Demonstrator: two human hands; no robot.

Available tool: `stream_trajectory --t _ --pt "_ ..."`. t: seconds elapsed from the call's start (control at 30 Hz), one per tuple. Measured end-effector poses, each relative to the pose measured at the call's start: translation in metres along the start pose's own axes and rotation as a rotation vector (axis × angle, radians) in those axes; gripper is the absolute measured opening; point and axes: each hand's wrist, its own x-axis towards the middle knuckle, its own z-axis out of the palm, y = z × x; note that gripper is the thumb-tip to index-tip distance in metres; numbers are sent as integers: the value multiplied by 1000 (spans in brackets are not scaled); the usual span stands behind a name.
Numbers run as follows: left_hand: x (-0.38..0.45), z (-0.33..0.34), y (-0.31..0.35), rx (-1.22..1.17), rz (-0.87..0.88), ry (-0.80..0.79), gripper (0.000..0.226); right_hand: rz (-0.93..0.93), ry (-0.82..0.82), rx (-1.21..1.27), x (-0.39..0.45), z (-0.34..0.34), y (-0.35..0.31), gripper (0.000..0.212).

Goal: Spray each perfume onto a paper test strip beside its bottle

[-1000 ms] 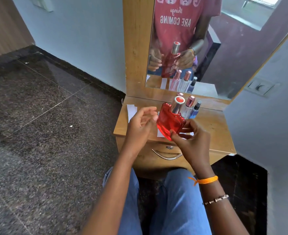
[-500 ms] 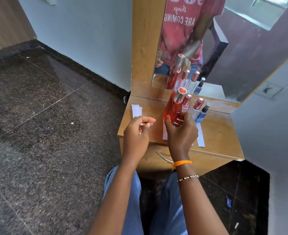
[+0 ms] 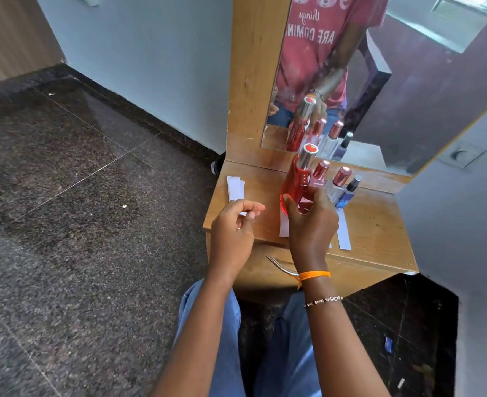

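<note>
Red bottle held over the dressing table, strips partly hidden

The right hand [image 3: 312, 224] hides most of the middle test strips [image 3: 343, 230]; its fingers curl around the red perfume bottle [image 3: 293, 187] near the front edge. The left hand [image 3: 233, 227] pinches a paper strip [image 3: 243, 213].

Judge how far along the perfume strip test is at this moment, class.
Done: paper strips already lie on the wooden table before the bottles. In hand: the right hand grips the red bottle; the left hand pinches a strip. Left: the pink-capped bottles and blue bottle stand untouched. Whether any strip is sprayed cannot be told.
</note>
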Motion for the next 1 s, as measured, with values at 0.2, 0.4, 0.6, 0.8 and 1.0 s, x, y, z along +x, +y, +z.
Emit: stream_trajectory --t 0.2,0.4,0.6,0.8,1.0 --pt "9 -15 -8 276 -63 181 28 -169 -58 23 -28 -10 -21 21" --pt "30 -22 -11 587 -151 -7 41 18 -526 127 -25 25 -29 41" --pt "45 -22 -12 605 -142 -151 47 160 -614 226 -15 46 -30 47" --pt "49 -23 -13 542 -145 -168 49 167 -646 297 -15 50 -33 50" --pt "35 -21 -4 534 -67 -47 47 166 -569 359 -21 22 -31 44"
